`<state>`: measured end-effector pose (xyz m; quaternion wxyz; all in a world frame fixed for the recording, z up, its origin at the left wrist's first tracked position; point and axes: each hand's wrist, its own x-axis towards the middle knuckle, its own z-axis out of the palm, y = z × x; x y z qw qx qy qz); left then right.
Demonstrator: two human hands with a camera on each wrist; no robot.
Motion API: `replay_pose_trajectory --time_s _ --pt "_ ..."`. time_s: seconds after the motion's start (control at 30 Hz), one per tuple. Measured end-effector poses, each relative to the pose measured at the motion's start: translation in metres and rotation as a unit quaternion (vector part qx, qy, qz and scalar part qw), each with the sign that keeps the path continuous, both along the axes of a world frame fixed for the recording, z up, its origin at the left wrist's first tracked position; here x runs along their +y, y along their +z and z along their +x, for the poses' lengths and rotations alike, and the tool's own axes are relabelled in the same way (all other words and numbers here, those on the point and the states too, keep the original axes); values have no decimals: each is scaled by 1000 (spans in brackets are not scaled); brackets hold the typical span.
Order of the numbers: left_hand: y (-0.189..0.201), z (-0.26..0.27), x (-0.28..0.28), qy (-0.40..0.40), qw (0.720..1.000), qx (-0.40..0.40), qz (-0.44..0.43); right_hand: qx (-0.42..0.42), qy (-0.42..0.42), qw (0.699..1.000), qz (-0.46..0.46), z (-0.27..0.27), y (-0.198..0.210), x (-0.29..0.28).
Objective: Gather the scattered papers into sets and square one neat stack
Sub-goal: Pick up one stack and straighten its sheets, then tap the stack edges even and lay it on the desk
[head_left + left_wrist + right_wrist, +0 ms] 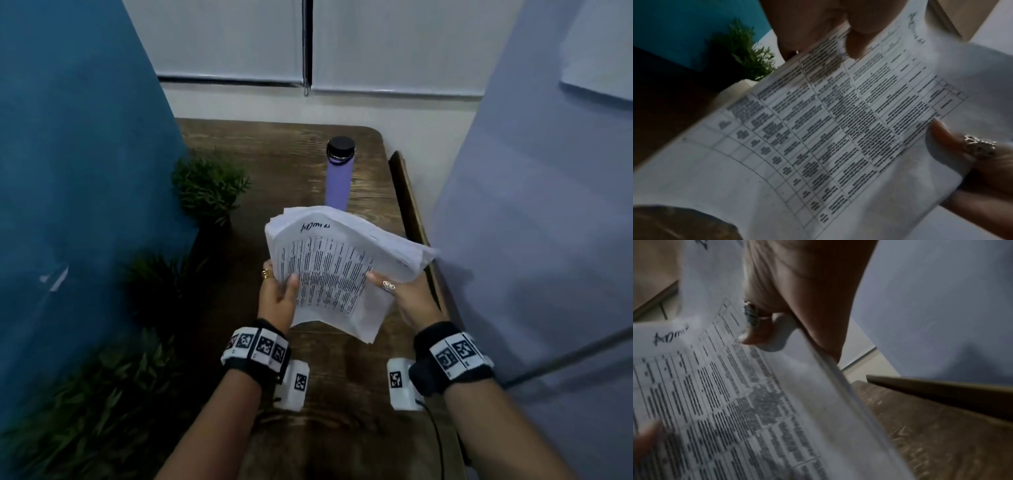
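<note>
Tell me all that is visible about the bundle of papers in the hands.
The bundle of papers is a thick set of white sheets, held in the air above the wooden table, tilted. The top sheet bears a printed table of dense black text and a handwritten word at its far end. The edges are fanned and uneven, not yet squared. The left hand grips its left edge with the thumb on top; the right hand holds its right side.

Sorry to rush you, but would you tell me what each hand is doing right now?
Left hand: grips the left edge of the paper stack, thumb on top.
Right hand: holds the stack's right edge.
</note>
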<state>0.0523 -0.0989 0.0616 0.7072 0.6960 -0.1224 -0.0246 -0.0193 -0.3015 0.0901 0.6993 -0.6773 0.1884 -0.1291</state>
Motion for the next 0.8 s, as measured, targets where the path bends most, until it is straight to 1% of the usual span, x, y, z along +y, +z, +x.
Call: replay_pose_trajectory --time_s 0.03,0.07,0.13,0.2,0.3,0.37,0.47,0.53,0.6,0.67,0.73,0.8 --pt "1 1 -2 13 1000 -6 9 8 -5 1000 -14 2 0 3" --pt "3 2 -4 25 999 -17 21 -5 -11 1000 -16 4 0 4" --pt "9 4 -4 32 998 -42 22 -61 -13 997 40 3 6 3" --pt "15 5 -2 24 998 -59 -14 -93 4 992 87 2 10 -6" --pt "19 8 5 16 996 -70 -57 -102 32 992 62 -1 11 -17" --pt "25 11 4 14 996 -68 -61 -90 69 992 52 -1 13 -17" --pt "32 14 -2 16 994 -60 -93 -93 110 988 63 -1 21 -16" --pt "34 14 -3 18 992 -51 -115 -108 117 985 64 -1 25 -21" --pt "35 12 -3 -8 994 -39 -97 -113 113 986 47 0 27 -21" --pt "34 12 -6 -30 997 -47 -52 -114 98 987 62 3 25 -15" --pt "34 15 -7 -1 998 -64 -25 -138 56 986 73 6 26 -8" --pt "39 16 -6 34 996 -78 -16 -171 15 981 95 7 34 -3"
